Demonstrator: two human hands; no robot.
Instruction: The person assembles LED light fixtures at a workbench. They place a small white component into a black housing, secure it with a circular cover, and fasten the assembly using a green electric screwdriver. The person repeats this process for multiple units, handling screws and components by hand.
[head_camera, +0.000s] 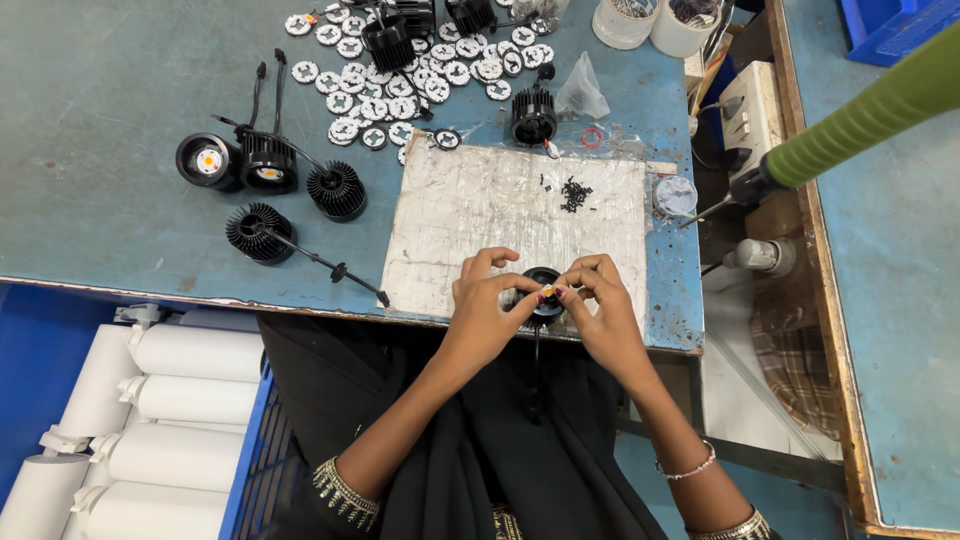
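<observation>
A worn blue-green worktable (110, 90) filled the far half of the view, its near edge chipped and scuffed. On it lay a taped, greyish-white work mat (500, 215), and a small heap of black screws (574, 192) sat toward the mat's far right corner. Far of the mat, a scatter of small round white discs (400, 75) spread across the table. To the left lay 4 black finned lamp bodies (270, 190) with trailing wires, 2 of them showing a lit-coloured centre. 2 white tubs (655, 20) stood at the far right edge. Further right, a green-handled tool (860, 115) hung slanting over a gap beside a second blue bench (900, 300). At the near left, white cylindrical housings (160, 410) lay stacked in a blue crate.

Both hands met at the near edge of the mat over a small black round lamp part (543, 290). The left hand (485, 310) curled around its left side, thumb and forefinger pinched together on a tiny yellowish piece at the part's near rim. The right hand (600, 305) closed on the right side, its fingertips (572, 290) pressed in close to the same spot, almost touching those of the left. A dark wire hung from the part down over the table edge toward the lap.
</observation>
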